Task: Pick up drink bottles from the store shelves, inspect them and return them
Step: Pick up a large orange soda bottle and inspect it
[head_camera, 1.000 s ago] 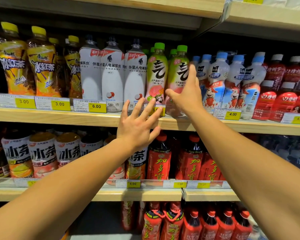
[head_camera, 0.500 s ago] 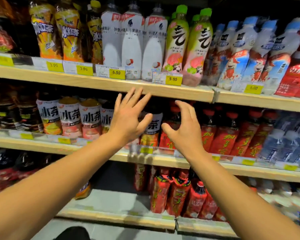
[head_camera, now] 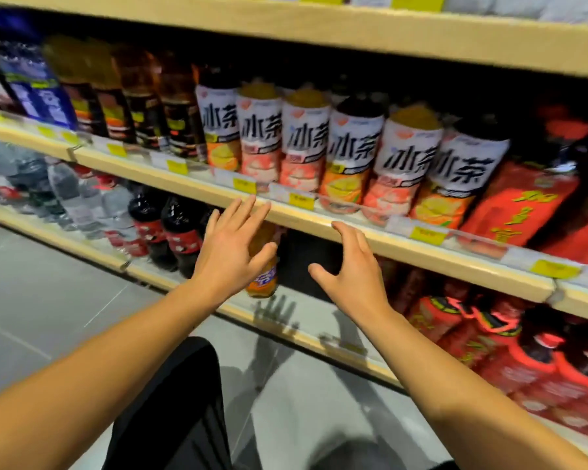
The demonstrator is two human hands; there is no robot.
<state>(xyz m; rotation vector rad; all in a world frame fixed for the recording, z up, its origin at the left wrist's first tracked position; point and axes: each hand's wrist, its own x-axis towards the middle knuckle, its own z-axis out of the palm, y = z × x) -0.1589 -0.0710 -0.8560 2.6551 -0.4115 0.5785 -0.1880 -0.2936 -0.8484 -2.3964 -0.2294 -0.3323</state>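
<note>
The left hand (head_camera: 230,245) is spread open and empty, its palm right in front of an upright orange bottle (head_camera: 263,266) on the bottom shelf (head_camera: 306,329). That bottle lies just beyond this grip, so the left is nearer. The right hand (head_camera: 352,276), loosely open and empty, hovers beside a dark gap, under the middle shelf (head_camera: 421,247).

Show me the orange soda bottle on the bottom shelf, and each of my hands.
orange soda bottle (head_camera: 262,283): head view, lower label.
left hand (head_camera: 230,252): head view, back of hand.
right hand (head_camera: 353,279): head view, back of hand.
</note>
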